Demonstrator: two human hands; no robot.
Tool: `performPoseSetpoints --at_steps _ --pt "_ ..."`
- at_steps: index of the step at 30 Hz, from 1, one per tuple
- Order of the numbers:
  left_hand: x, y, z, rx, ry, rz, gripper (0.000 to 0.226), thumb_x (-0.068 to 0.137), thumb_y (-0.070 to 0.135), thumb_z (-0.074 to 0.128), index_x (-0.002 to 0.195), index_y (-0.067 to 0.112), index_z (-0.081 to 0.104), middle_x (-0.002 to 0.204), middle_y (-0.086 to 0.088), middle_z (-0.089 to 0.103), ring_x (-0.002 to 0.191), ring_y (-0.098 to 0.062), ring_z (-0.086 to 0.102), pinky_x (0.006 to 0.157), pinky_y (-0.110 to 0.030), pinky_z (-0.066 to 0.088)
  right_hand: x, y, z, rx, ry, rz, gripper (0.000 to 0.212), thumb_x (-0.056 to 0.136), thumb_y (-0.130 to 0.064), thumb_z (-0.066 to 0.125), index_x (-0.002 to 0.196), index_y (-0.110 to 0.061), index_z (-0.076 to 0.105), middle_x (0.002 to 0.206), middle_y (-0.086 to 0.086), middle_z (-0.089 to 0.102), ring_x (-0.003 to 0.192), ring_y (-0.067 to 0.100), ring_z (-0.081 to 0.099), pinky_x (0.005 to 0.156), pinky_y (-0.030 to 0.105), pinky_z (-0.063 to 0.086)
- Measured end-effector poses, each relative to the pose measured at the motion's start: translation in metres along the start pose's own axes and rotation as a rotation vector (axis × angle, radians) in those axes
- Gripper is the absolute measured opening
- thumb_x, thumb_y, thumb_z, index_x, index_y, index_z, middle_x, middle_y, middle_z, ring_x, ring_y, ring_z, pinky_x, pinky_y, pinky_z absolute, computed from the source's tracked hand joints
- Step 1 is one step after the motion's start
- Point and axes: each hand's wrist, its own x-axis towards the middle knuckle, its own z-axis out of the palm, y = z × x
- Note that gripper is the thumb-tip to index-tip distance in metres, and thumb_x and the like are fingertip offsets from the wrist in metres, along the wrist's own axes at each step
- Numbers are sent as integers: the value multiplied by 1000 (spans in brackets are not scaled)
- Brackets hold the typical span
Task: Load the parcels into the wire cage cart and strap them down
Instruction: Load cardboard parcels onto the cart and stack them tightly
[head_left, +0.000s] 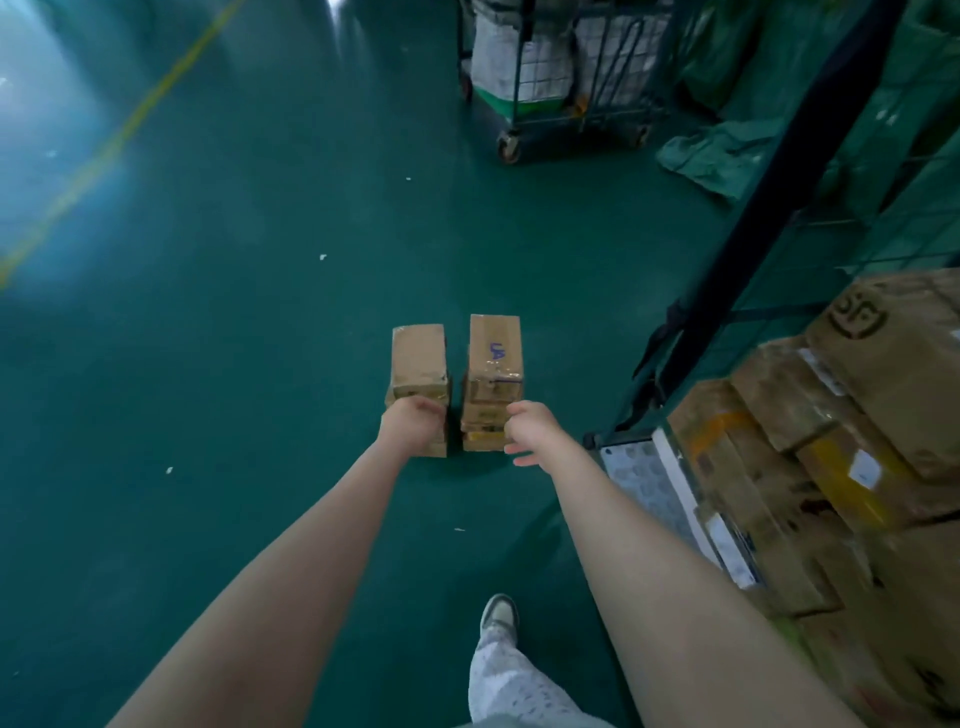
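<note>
Parcels (483, 415) stand in two short stacks on the green floor (260, 312), not yet loaded. The left hand (413, 423) curls its fingers over the near top edge of the left stack (420, 358). The right hand (530, 431), fingers apart and holding nothing, reaches for the near side of the right stack (494, 358); whether it touches cannot be told. Lifting both stacks at once looks like the main risk: each is several loose boxes, and a one-handed hold near the top could let the lower ones slip out and drop. At right, the wire cage cart (763, 218) already carries cartons (779, 415) piled close to its open edge, where a hurried placement could knock one off.
</note>
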Motion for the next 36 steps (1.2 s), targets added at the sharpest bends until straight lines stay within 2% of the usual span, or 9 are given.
performPoseSetpoints --at_steps 7,12,16,20,23,27,31,34,36 --pt "98 30 -16 -20 44 -68 29 95 14 42 116 12 62 119 -9 61 97 -27 57 75 -26 43 86 -51 -4 -33 -36 50 53 94 2 31 141 -20 40 138 8 44 112 26 55 70 31 48" --pt "142 23 -18 14 -6 -122 32 95 12 40 120 11 60 121 -13 61 109 -34 57 84 -33 48 133 -62 4 -41 -72 110 49 95 1 32 140 -17 40 135 8 47 111 26 56 85 35 50" --pt "186 6 -28 -6 -31 -187 36 91 6 42 123 11 58 96 -10 63 75 -26 55 55 -23 42 177 -74 21 -31 -80 138 49 95 2 32 140 -16 41 136 8 46 115 26 54 89 37 50" --pt "246 -11 -37 59 -77 -232 40 90 7 44 129 11 50 116 -16 61 79 -27 57 61 -22 40 237 -87 47 -2 -67 176 51 94 4 36 141 -16 40 142 7 42 120 27 49 86 35 49" --pt "297 -24 -39 80 -119 -255 40 91 11 45 131 12 47 106 -14 61 69 -19 49 57 -24 37 282 -91 71 25 -56 227 52 93 5 37 141 -15 40 142 7 43 119 29 49 88 37 49" --pt "368 -48 -29 71 -152 -302 50 93 17 47 141 11 33 104 -9 56 83 -20 49 70 -25 38 341 -88 99 37 -18 244 51 93 1 39 142 -14 39 139 7 45 100 23 55 92 40 50" --pt "427 -79 -11 35 -169 -364 68 91 15 46 149 13 9 132 -16 47 102 -30 53 67 -27 37 405 -72 120 -25 4 269 53 93 -5 40 145 -14 35 114 1 45 66 11 42 52 24 37" --pt "463 -104 6 33 -224 -433 73 92 17 48 150 13 4 148 -15 31 126 -31 43 80 -27 34 444 -61 132 -45 2 298 55 93 -8 42 147 -11 30 139 9 45 79 17 48 53 24 33" --pt "481 -116 16 7 -263 -483 71 92 17 50 150 11 8 148 -12 31 128 -29 39 84 -28 33 461 -55 139 -65 7 331 58 95 -10 43 149 -10 23 150 11 34 112 27 51 77 27 44"
